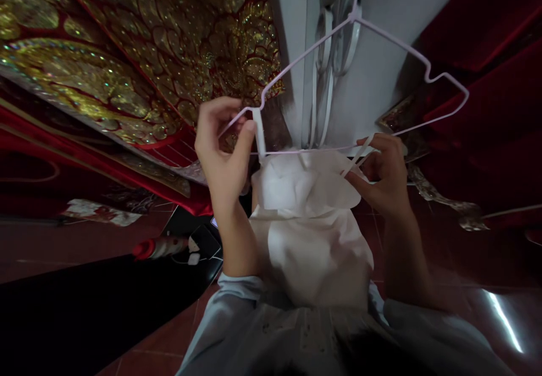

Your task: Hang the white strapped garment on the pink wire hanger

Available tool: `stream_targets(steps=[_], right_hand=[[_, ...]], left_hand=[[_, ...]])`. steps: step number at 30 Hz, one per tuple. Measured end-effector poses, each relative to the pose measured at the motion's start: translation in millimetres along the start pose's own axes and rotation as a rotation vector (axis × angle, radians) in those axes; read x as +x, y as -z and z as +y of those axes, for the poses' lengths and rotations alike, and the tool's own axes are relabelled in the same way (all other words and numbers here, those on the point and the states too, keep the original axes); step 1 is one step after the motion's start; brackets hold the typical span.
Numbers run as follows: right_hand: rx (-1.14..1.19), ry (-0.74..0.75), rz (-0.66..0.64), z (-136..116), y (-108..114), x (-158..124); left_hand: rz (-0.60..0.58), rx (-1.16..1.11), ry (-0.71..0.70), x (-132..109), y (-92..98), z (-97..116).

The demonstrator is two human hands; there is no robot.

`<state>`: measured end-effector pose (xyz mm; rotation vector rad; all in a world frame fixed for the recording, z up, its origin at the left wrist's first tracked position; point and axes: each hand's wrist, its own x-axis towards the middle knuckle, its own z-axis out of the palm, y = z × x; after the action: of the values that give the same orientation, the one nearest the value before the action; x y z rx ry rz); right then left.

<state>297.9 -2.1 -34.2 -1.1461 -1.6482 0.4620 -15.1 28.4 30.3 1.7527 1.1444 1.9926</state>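
Note:
A thin lilac clothes hanger [313, 48] hangs in front of me by its top hook. From its lower left part drops a white garment [313, 246] with narrow straps. One strap [259, 133] is looped over the hanger's left shoulder notch. My left hand [224, 144] is closed around the hanger's left end, thumb beside that strap. My right hand [383, 170] pinches the other strap [358, 156] near the hanger's bottom bar, below its right end. The right end of the hanger carries no strap.
Gold-sequined red garments [169, 54] hang at the left, and dark red cloth [486, 99] at the right. More white hangers [326, 71] hang behind, against a pale panel. Lower left, a bottle with a red cap [146, 249] and a white charger [193, 258] lie on a black surface.

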Motion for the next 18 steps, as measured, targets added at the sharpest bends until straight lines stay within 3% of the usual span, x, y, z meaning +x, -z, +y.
stream_targets(steps=[2, 4, 7, 11, 16, 18], right_hand=[[-0.034, 0.043, 0.024, -5, -4, 0], [-0.054, 0.081, 0.031, -11, -10, -2], [-0.079, 0.106, 0.036, -21, -17, -5], [-0.112, 0.078, 0.177, -23, -13, -6], [0.066, 0.070, 0.610, 14, 29, 19], [0.083, 0.079, 0.622, 28, 53, 36]], left_hand=[[0.260, -0.200, 0.132, -17, -12.8, -7], [0.369, -0.408, 0.314, -36, -26.5, -11], [0.314, -0.512, 0.401, -57, -42.8, -9], [0.225, -0.446, 0.331, -62, -48.9, 2], [0.194, -0.358, 0.310, -55, -43.7, 2], [0.197, -0.385, 0.323, -55, -43.3, -1]])
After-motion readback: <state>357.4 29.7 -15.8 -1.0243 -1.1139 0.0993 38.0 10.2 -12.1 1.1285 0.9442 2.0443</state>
